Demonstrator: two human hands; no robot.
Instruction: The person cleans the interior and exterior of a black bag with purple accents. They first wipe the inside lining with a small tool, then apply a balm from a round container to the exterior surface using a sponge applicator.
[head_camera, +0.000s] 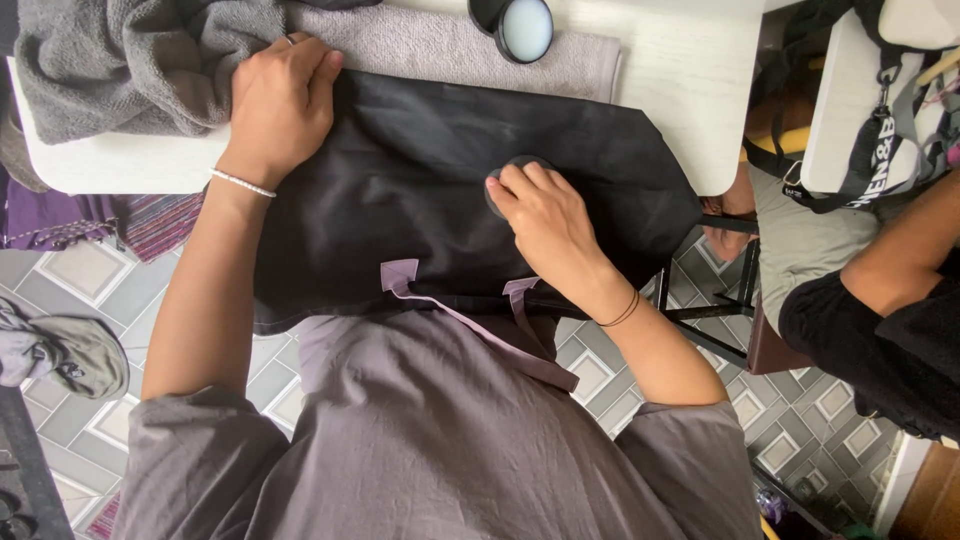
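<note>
Right hand (545, 215) mid-bag (420, 190), left hand (280, 105) at edge

Under my hands the black bag (420, 190) is matt woven cloth, smooth, with dull mauve fabric straps (470, 325). My right hand (545, 215) presses a dark matt disc (515, 165), material unclear. Beyond my left hand (280, 105), the grey towel (130, 60) looks rough terry. The table (690, 70) beyond is pale, faintly grained.
</note>
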